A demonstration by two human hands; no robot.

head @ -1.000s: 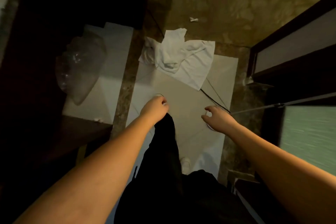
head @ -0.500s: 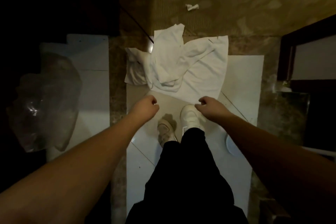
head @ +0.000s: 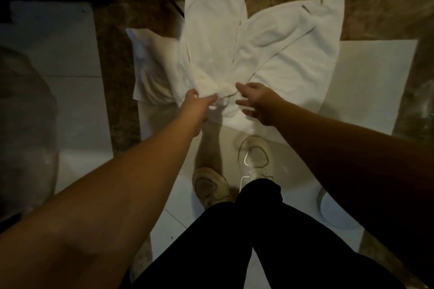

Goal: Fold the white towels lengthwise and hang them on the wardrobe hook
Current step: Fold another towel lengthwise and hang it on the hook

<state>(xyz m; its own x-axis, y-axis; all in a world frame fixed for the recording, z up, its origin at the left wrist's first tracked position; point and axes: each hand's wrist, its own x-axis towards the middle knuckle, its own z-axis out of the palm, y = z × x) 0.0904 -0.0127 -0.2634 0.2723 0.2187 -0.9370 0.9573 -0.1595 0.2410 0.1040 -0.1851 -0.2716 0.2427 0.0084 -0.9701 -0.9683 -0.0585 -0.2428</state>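
Both hands reach down to the near edge of the white towels (head: 246, 54), which lie crumpled in a heap on the floor (head: 366, 82). As for the grip, the left hand (head: 198, 103) has its fingers curled at the bunched near edge of the cloth and appears to pinch a fold of it, though the fingertips are partly hidden. The right hand (head: 257, 103) hovers just beside it with fingers spread and relaxed, over the same edge; whether it touches the cloth cannot be told.

Nearest the camera are black trousers (head: 246, 241) and two pale shoes (head: 254, 157) standing on light floor tiles just short of the heap. Low on the right a round pale object (head: 333, 211) rests on the floor. Farther out, the towels overlap one another, one long strip running away toward darker mottled stone. At the left, a clear crumpled plastic bag (head: 25, 124) lies well apart from the towels.
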